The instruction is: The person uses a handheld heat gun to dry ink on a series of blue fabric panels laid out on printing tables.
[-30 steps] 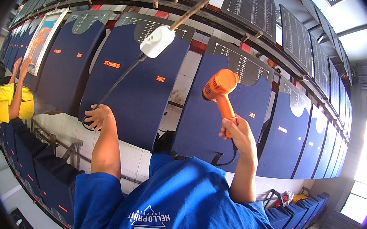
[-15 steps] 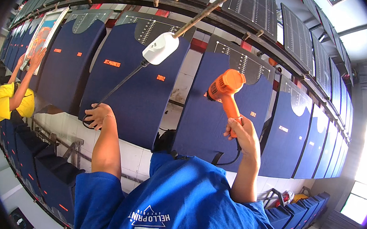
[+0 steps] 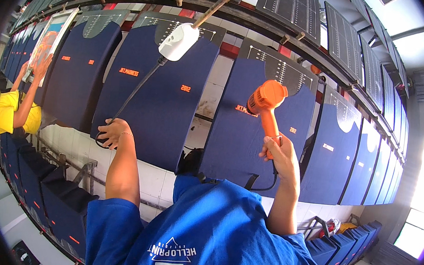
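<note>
Fingers of the right hand [image 3: 281, 156] were wrapped around the handle of an orange heat gun [image 3: 267, 104], aimed at a navy shirt [image 3: 252, 131] on its board. A black cord [image 3: 135, 93] was gripped in the closed left hand [image 3: 112, 131].

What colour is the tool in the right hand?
Orange, a heat gun in the right hand; head view.

A long row of dark navy boards [image 3: 78, 73] with small orange print runs along a white tiled wall [image 3: 154, 175]. Grey panels [image 3: 343, 40] line the rack overhead. At far left, a person in a yellow shirt [image 3: 2, 111] reaches up to a framed screen [image 3: 51, 40].
</note>
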A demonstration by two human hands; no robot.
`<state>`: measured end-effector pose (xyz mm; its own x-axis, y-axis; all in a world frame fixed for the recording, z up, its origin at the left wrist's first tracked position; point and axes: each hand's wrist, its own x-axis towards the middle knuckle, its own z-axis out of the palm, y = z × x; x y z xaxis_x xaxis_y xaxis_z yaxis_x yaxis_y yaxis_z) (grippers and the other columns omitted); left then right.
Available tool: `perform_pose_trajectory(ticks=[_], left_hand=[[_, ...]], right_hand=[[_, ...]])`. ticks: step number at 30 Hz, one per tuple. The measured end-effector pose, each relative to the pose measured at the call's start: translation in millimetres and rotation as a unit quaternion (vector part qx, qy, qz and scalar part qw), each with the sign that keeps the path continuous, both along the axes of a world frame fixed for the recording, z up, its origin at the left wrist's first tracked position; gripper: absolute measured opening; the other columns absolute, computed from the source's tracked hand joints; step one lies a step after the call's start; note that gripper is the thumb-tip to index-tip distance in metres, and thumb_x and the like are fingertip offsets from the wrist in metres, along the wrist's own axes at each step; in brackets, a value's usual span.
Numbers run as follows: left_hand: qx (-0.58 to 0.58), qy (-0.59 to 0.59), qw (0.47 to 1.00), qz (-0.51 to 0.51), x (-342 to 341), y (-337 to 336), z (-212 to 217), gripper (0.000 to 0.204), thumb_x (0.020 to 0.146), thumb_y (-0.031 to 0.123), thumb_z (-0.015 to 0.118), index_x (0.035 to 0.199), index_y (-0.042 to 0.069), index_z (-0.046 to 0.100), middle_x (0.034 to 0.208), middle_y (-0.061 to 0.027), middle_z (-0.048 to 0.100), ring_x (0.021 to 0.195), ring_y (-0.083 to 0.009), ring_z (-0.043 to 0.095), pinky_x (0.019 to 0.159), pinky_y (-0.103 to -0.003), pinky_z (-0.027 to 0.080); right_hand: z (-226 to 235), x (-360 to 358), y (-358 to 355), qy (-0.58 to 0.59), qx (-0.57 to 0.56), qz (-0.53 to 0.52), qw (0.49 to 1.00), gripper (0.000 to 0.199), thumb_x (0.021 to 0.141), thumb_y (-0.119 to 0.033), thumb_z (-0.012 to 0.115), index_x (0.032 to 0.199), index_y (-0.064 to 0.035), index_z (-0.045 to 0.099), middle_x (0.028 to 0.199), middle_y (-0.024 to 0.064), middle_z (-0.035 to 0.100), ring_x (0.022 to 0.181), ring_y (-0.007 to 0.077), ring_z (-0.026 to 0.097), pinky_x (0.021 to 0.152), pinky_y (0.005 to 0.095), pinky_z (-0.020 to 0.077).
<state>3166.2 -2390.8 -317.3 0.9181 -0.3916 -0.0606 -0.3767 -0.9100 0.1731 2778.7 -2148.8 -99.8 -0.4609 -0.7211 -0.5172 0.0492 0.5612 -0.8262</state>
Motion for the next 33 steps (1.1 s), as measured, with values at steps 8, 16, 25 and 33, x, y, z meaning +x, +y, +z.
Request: perform_pose_trajectory(ticks=[8,16,25,33], left_hand=[[-0.005,-0.007,1.0,0.003,5.0,-2.5,-9.1,0.057,0.102,0.044,0.031,0.149,0.011,0.033,0.156,-0.0223,0.028,0.137,-0.0519,0.031,0.106,-0.061,0.031],[-0.003,0.003,1.0,0.003,-3.6,-1.1,3.7,0.056,0.103,0.042,0.032,0.15,0.011,0.033,0.157,-0.0217,0.028,0.141,-0.0505,0.028,0.107,-0.061,0.031],[-0.01,-0.004,1.0,0.011,-3.0,-3.0,2.1,0.056,0.103,0.042,0.033,0.15,0.012,0.034,0.158,-0.0212,0.028,0.141,-0.0493,0.029,0.107,-0.06,0.03],[-0.002,0.001,1.0,0.005,-4.8,-0.5,6.9,0.057,0.103,0.041,0.032,0.15,0.01,0.033,0.158,-0.022,0.027,0.141,-0.0478,0.029,0.107,-0.06,0.032]], right_hand=[[1.6,-1.3,1.5,0.006,-0.002,-0.004,1.0,0.028,0.096,-0.025,0.064,0.103,0.0024,0.06,0.072,0.0034,0.06,0.063,0.0113,0.062,0.057,0.0241,0.0495],[1.7,-7.6,7.1,-0.012,-0.017,-0.014,1.0,0.027,0.095,-0.026,0.065,0.098,0.0012,0.06,0.073,0.0038,0.06,0.063,0.011,0.062,0.056,0.0232,0.0486],[0.8,-8.4,10.4,0.004,-0.007,-0.021,1.0,0.026,0.094,-0.025,0.065,0.097,-0.0001,0.059,0.072,0.0037,0.06,0.063,0.0109,0.062,0.056,0.024,0.0485],[-3.0,-3.6,13.8,0.019,-0.014,-0.039,0.999,0.026,0.095,-0.026,0.064,0.098,-0.0004,0.059,0.073,0.003,0.059,0.063,0.0105,0.061,0.056,0.0237,0.0485]])
